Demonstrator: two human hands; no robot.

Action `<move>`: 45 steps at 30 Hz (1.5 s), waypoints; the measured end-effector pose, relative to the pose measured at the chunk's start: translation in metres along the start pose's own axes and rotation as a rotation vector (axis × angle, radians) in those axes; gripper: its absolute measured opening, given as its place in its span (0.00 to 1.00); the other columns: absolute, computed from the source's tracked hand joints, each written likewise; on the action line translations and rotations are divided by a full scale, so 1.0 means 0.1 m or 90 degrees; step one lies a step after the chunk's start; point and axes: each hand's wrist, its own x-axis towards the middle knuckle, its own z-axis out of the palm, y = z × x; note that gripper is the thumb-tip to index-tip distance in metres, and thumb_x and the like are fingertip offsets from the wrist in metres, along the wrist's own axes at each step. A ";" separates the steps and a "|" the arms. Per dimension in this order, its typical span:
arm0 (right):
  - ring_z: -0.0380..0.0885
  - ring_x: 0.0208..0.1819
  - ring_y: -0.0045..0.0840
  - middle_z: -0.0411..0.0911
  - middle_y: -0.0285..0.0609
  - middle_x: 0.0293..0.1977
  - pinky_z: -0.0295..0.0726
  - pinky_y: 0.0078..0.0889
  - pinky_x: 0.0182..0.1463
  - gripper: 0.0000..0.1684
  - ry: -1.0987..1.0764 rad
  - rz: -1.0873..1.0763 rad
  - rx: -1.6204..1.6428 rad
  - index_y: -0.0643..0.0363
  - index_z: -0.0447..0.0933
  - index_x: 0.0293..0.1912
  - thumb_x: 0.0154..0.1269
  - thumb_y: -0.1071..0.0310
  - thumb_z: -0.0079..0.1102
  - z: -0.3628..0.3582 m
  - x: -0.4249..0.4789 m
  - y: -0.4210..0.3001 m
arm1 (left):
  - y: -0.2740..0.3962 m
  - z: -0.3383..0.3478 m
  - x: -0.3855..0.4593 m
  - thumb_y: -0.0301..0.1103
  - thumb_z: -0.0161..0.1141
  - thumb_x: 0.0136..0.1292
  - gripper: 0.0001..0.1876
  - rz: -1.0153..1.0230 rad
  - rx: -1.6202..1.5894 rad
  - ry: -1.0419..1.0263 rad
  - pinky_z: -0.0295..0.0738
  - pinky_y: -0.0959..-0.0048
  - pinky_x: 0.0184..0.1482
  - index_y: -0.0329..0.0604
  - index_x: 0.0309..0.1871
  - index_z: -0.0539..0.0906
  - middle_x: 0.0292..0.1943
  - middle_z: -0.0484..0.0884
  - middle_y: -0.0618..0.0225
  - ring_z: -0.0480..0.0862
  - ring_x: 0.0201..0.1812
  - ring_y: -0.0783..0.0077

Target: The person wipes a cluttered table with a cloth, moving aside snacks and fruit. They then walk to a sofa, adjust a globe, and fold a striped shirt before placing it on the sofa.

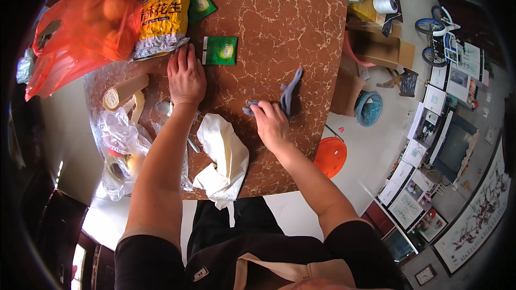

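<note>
My right hand [274,127] grips a grey-blue cloth [287,94] over the brown marbled tabletop [274,32]; part of the cloth trails off to the right, somewhat blurred. Flat on the table lies my left hand [186,74], holding nothing, its fingertips by the lower edge of a yellow and silver snack bag [163,22]. A small green packet [220,50] is just right of those fingers, and a second green packet [201,7] sits farther back. Between my forearms a crumpled cream cloth [223,141] hangs over the table's near edge. A spoon [163,107] is partly hidden by my left forearm.
At the left are a red plastic bag [92,28] of round orange fruit, a beige roll [125,92] and a clear plastic bag [123,133] with things inside. Beyond the table's right edge stand an orange stool [331,157], a blue bin [368,108] and a cardboard box [375,48].
</note>
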 end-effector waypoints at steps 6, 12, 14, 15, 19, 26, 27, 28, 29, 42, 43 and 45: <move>0.75 0.30 0.26 0.75 0.41 0.31 0.76 0.35 0.36 0.15 0.057 0.455 0.236 0.55 0.73 0.38 0.78 0.56 0.50 -0.38 1.46 0.65 | -0.01 0.02 0.01 0.33 0.53 0.70 0.23 0.002 0.002 0.008 0.65 0.57 0.71 0.40 0.67 0.75 0.65 0.75 0.60 0.73 0.66 0.54; 0.76 0.33 0.31 0.77 0.45 0.33 0.75 0.36 0.37 0.12 0.115 0.479 0.203 0.57 0.75 0.38 0.77 0.60 0.52 -0.29 1.37 0.88 | 0.02 0.01 0.00 0.33 0.53 0.70 0.23 -0.004 -0.018 -0.012 0.64 0.56 0.71 0.41 0.68 0.74 0.66 0.75 0.60 0.72 0.66 0.53; 0.77 0.35 0.31 0.77 0.45 0.37 0.78 0.36 0.36 0.10 -0.025 0.355 0.196 0.58 0.78 0.42 0.77 0.62 0.53 -0.15 0.60 0.53 | -0.03 0.04 -0.03 0.34 0.53 0.71 0.24 -0.015 -0.038 -0.018 0.63 0.55 0.72 0.42 0.69 0.73 0.67 0.73 0.59 0.71 0.68 0.50; 0.78 0.39 0.31 0.78 0.42 0.39 0.81 0.37 0.38 0.09 0.040 0.064 -0.028 0.58 0.80 0.45 0.75 0.64 0.55 -0.02 0.15 0.42 | 0.00 0.03 0.00 0.34 0.53 0.71 0.24 -0.012 -0.047 -0.017 0.63 0.55 0.72 0.42 0.69 0.73 0.67 0.73 0.59 0.71 0.68 0.50; 0.78 0.41 0.32 0.78 0.39 0.41 0.81 0.38 0.40 0.08 0.014 -0.047 -0.042 0.55 0.82 0.47 0.73 0.67 0.57 -0.07 0.15 0.32 | -0.04 0.00 -0.02 0.33 0.53 0.70 0.24 -0.016 -0.029 -0.027 0.62 0.55 0.72 0.41 0.69 0.73 0.67 0.74 0.58 0.71 0.68 0.52; 0.77 0.35 0.39 0.77 0.45 0.33 0.76 0.44 0.40 0.12 0.258 0.245 0.196 0.57 0.76 0.37 0.75 0.60 0.55 0.12 2.27 0.93 | 0.07 0.02 0.06 0.34 0.54 0.69 0.24 0.014 -0.032 -0.004 0.63 0.56 0.72 0.40 0.68 0.74 0.66 0.74 0.58 0.72 0.66 0.52; 0.77 0.35 0.41 0.78 0.45 0.34 0.77 0.45 0.40 0.12 0.213 0.183 0.137 0.58 0.77 0.37 0.75 0.61 0.54 0.17 2.18 0.67 | 0.02 0.02 0.02 0.34 0.54 0.69 0.24 0.006 -0.022 -0.006 0.63 0.56 0.72 0.40 0.68 0.74 0.66 0.74 0.58 0.72 0.66 0.52; 0.77 0.36 0.43 0.78 0.45 0.35 0.78 0.46 0.41 0.12 0.180 0.119 0.077 0.59 0.78 0.37 0.75 0.63 0.53 0.16 2.07 0.42 | -0.02 0.02 -0.01 0.34 0.54 0.69 0.24 0.001 -0.011 -0.009 0.63 0.56 0.72 0.40 0.67 0.74 0.66 0.73 0.58 0.73 0.66 0.52; 0.77 0.39 0.44 0.78 0.44 0.39 0.77 0.47 0.41 0.10 0.147 -0.014 0.079 0.59 0.80 0.38 0.73 0.65 0.54 0.22 1.81 0.36 | -0.01 0.01 -0.01 0.34 0.54 0.69 0.24 0.000 -0.011 -0.012 0.63 0.56 0.72 0.40 0.67 0.74 0.66 0.73 0.58 0.73 0.66 0.52; 0.77 0.43 0.41 0.80 0.43 0.38 0.76 0.44 0.46 0.12 0.260 0.069 -0.010 0.57 0.81 0.39 0.73 0.60 0.55 0.08 2.34 0.83 | 0.03 0.04 0.05 0.32 0.51 0.68 0.24 0.005 -0.012 -0.014 0.63 0.57 0.72 0.41 0.67 0.74 0.66 0.74 0.58 0.73 0.66 0.52; 0.76 0.44 0.41 0.80 0.41 0.39 0.76 0.44 0.46 0.11 0.229 0.071 -0.019 0.56 0.82 0.39 0.73 0.61 0.55 0.13 2.33 0.69 | 0.02 0.04 0.03 0.32 0.51 0.68 0.24 0.003 -0.006 -0.016 0.63 0.57 0.72 0.41 0.67 0.75 0.66 0.74 0.58 0.73 0.66 0.52; 0.75 0.44 0.39 0.79 0.40 0.43 0.76 0.44 0.47 0.09 0.106 -0.034 0.032 0.54 0.84 0.43 0.71 0.64 0.56 0.20 1.81 0.37 | -0.02 0.03 -0.01 0.32 0.51 0.68 0.24 0.002 0.002 -0.016 0.63 0.57 0.72 0.41 0.67 0.75 0.66 0.74 0.59 0.73 0.66 0.53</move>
